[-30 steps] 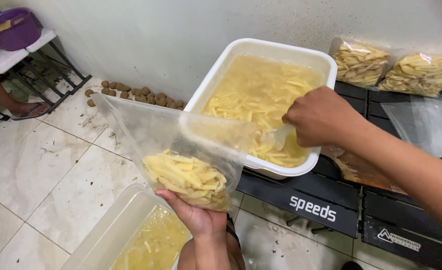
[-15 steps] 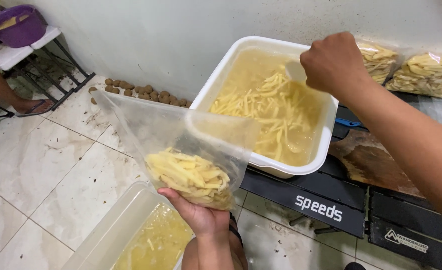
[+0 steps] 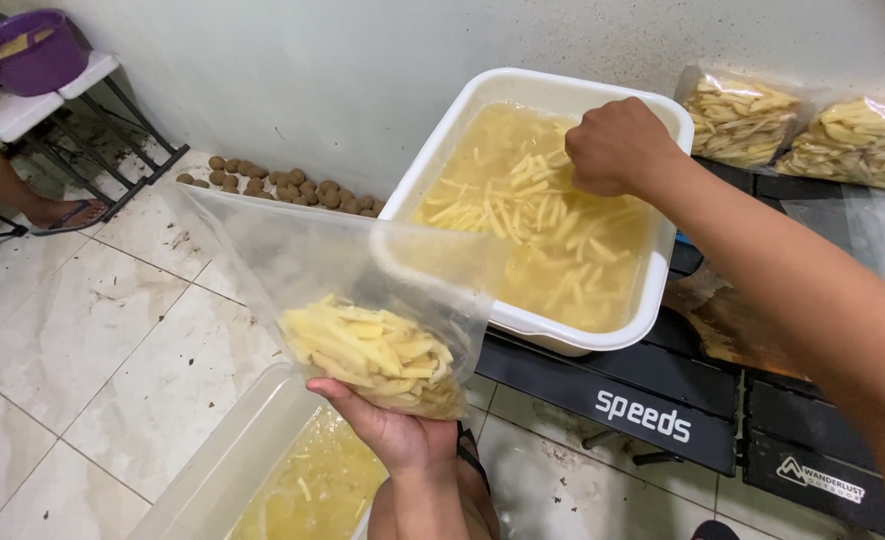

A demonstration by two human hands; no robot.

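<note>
My left hand (image 3: 392, 430) cups from below a clear plastic bag (image 3: 362, 260) with its mouth wide open; a heap of cut potato strips (image 3: 377, 350) lies in its bottom. A white tub (image 3: 562, 335) full of cloudy water and floating potato strips (image 3: 532, 215) stands just right of the bag. My right hand (image 3: 617, 145) hovers as a closed fist over the tub's far end, just above the water. Whether anything is inside the fist is hidden.
The white tub rests on a black folding bench (image 3: 652, 405). Two filled bags of strips (image 3: 737, 120) (image 3: 857, 140) lean against the wall. A clear tub (image 3: 232, 460) with water sits below. Small brown potatoes (image 3: 282, 185) line the wall. Another person's foot (image 3: 57, 212) and a purple basin (image 3: 27, 50) are at the left.
My right hand has left the bag's mouth, swung to the tub's far end and come down over the water. The bag and my left hand have hardly moved.
</note>
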